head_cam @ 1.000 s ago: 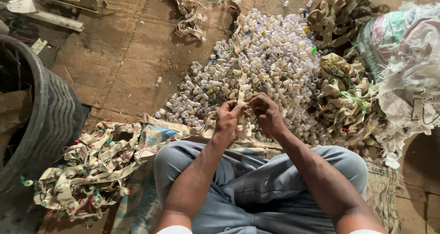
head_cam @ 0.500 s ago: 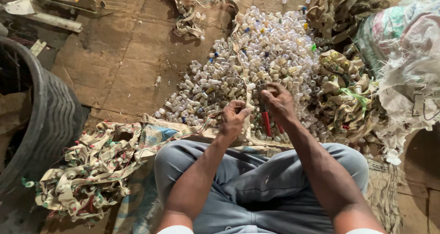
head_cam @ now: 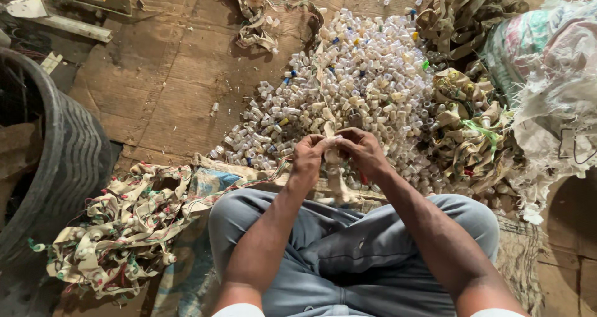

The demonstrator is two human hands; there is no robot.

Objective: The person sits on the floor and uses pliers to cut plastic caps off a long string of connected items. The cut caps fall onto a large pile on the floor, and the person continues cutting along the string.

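A pale fabric strip (head_cam: 334, 168) runs between the two hands, right in front of the person's knees, its long axis nearly vertical in the head view: the upper end pokes up at the fingertips, the lower end trails down toward the lap. Both hands meet on it at the same height, so neither is nearer; the strip sits dead centre between them.

The left hand (head_cam: 309, 157) is curled nearly closed, fingertips pinched on the strip's upper part from the left side. The right hand (head_cam: 364, 153) comes in from the right, fingers bent and closed down on the same spot, thumbs of both hands almost touching. A sliver of something red shows under the right palm; what it is cannot be told.

Just beyond the hands spreads a big heap of small clear plastic caps (head_cam: 348, 93) on the wooden floor (head_cam: 161, 87). Bundles of tangled strips (head_cam: 118, 230) lie to the left of the knees, more of them (head_cam: 466, 130) to the right beside a frayed woven sack (head_cam: 553, 87). A dark ribbed tub (head_cam: 68, 155) stands far left.
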